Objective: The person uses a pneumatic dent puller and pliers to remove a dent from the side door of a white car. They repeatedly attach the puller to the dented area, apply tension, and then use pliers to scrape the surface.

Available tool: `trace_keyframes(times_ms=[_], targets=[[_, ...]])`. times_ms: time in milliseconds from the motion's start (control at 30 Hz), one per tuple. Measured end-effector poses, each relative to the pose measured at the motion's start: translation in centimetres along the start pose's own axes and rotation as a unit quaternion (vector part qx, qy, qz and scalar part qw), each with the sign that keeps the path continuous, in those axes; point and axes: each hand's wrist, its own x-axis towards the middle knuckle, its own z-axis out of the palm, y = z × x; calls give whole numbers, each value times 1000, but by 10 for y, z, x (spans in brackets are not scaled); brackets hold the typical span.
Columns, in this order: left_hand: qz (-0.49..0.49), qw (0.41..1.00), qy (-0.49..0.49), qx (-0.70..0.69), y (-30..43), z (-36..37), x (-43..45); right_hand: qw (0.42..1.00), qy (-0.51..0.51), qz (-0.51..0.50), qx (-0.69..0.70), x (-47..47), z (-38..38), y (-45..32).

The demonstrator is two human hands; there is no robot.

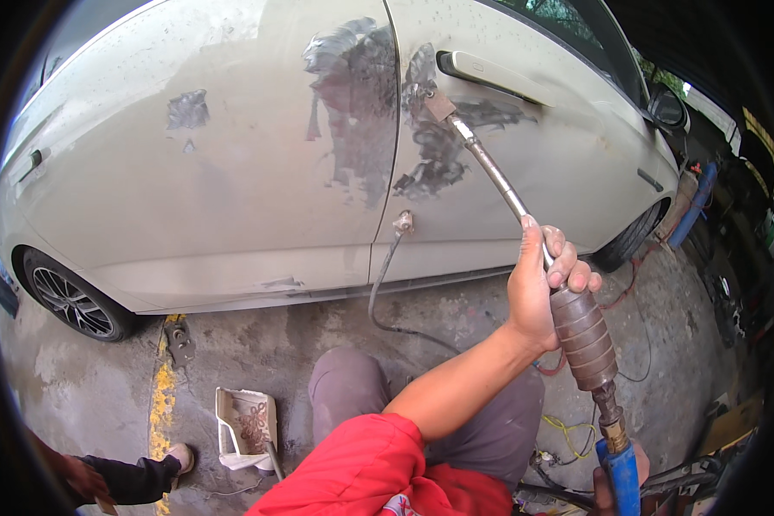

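Note:
My left hand (542, 284) is wrapped around the steel shaft of a slide-hammer dent puller (500, 171), at the upper end of its ribbed brown sliding weight (584, 338). Its copper-coloured tip (440, 106) meets the bare sanded metal of the front door (490, 219), just below and left of the door handle (490, 74). At the bottom right, my right hand (604, 491) grips the tool's blue handle (621, 477), partly hidden by it. A metal ground contact (403, 222) with a dark cable (375, 303) sits low on the same door.
The rear door (251, 180) also has sanded patches. A white plastic tray (222, 413) of small copper-coloured rings stands on the concrete floor. Another person's foot (182, 458) and hand (84, 477) show at lower left. Cables, including a yellow one (571, 426), lie at right.

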Motion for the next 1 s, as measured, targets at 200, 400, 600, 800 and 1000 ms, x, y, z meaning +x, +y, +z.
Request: trace_keyframes(times_ms=[200, 400, 600, 800, 1000], targets=[[23, 941, 196, 276, -19, -4, -3, 772, 138, 300, 543, -35, 59, 12], [27, 949, 176, 259, -5, -4, -6, 829, 104, 257, 486, -37, 66, 19], [11, 956, 174, 235, 3, 2, -1, 842, 81, 214, 488, -32, 65, 13], [18, 958, 168, 231, 10, 7, -3, 841, 76, 243, 478, -29, 63, 10], [13, 959, 158, 234, 13, 6, -3, 839, 69, 279, 463, -22, 58, 0]])
